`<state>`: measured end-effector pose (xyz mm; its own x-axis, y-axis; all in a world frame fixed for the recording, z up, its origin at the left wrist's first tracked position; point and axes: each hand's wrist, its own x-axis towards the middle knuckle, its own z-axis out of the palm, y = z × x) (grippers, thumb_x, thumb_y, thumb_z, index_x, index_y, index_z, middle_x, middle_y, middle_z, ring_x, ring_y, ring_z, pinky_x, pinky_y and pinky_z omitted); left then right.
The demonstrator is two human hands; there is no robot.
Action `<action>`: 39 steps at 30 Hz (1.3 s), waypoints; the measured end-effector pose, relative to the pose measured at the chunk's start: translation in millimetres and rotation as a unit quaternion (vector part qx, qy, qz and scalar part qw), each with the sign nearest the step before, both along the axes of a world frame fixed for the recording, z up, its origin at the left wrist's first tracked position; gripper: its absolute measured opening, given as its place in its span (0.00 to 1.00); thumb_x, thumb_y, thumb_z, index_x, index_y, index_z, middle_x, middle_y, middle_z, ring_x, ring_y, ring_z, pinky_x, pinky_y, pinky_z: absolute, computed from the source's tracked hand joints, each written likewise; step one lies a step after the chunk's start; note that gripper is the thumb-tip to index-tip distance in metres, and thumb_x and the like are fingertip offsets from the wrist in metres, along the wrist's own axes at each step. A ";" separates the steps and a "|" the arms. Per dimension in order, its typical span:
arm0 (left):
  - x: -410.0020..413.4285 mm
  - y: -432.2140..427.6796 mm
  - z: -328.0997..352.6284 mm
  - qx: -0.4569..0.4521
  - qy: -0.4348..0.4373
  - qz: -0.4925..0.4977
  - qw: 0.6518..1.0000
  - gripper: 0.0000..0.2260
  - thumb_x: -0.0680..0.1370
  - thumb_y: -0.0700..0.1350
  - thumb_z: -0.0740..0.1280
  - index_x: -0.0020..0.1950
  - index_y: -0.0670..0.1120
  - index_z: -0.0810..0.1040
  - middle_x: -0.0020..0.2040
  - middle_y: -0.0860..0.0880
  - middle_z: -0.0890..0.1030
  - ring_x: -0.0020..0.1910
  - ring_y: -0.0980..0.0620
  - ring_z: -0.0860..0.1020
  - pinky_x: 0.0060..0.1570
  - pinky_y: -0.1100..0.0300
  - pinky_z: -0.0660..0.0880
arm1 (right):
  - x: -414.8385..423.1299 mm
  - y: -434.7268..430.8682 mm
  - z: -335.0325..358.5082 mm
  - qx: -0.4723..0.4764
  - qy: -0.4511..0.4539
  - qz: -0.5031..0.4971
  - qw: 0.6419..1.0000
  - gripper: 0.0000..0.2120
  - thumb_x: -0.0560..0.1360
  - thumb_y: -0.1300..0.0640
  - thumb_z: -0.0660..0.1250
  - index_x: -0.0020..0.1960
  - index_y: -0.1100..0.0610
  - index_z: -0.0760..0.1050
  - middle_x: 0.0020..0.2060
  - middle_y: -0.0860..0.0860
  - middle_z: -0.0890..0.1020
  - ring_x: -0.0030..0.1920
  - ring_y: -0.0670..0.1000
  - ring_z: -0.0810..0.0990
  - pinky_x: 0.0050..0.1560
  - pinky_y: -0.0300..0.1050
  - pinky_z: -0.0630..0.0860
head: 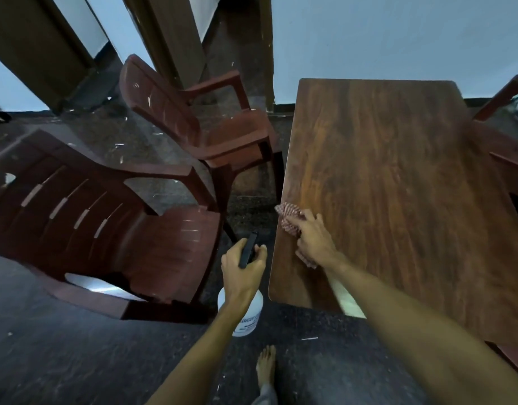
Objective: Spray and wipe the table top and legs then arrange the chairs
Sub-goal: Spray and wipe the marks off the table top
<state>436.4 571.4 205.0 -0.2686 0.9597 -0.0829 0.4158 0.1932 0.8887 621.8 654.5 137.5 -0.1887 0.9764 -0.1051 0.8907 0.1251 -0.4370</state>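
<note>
Beside one table [398, 185], three chairs [105, 217].

Spray bottle [246, 317] label blurred, right-hand chair [506, 141] cut off

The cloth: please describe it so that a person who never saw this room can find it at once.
Start from the long wooden table on the right. At its near left edge the right hand presses a crumpled cloth flat on the top. It is the only soft thing there, red and white checked, unlike the white spray bottle held by the left hand.
</note>
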 end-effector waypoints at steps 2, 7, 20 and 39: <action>-0.2 18.0 -8.9 0.004 -0.007 -0.009 1.000 0.13 0.78 0.42 0.72 0.36 0.41 0.75 0.28 0.43 0.76 0.25 0.52 0.71 0.27 0.60 0.72 | -3.7 23.9 0.9 0.001 -0.008 -0.012 1.000 0.35 0.72 0.70 0.64 0.76 0.48 0.66 0.69 0.54 0.64 0.60 0.57 0.66 0.60 0.51 0.71; -5.3 83.5 -37.5 -0.027 -0.032 -0.035 0.999 0.11 0.78 0.44 0.72 0.37 0.45 0.76 0.28 0.47 0.76 0.27 0.44 0.76 0.30 0.41 0.79 | -4.4 82.1 -11.2 0.029 -0.056 0.022 0.998 0.34 0.73 0.68 0.64 0.75 0.48 0.65 0.70 0.54 0.64 0.57 0.57 0.67 0.56 0.52 0.76; -20.4 101.3 -40.4 -0.033 -0.009 -0.053 0.998 0.11 0.78 0.45 0.73 0.38 0.44 0.77 0.28 0.49 0.76 0.28 0.48 0.76 0.33 0.52 0.79 | -33.0 54.2 -3.9 0.007 -0.108 0.056 0.993 0.39 0.68 0.67 0.68 0.75 0.45 0.64 0.71 0.53 0.62 0.57 0.58 0.67 0.48 0.53 0.78; 79.8 -158.6 -20.9 -0.025 0.007 -0.049 0.998 0.13 0.79 0.42 0.71 0.35 0.44 0.74 0.26 0.49 0.72 0.25 0.57 0.70 0.29 0.68 0.65 | 141.1 -212.3 -11.3 0.026 -0.070 -0.116 0.990 0.37 0.66 0.68 0.68 0.73 0.48 0.70 0.67 0.55 0.68 0.57 0.60 0.68 0.54 0.56 0.78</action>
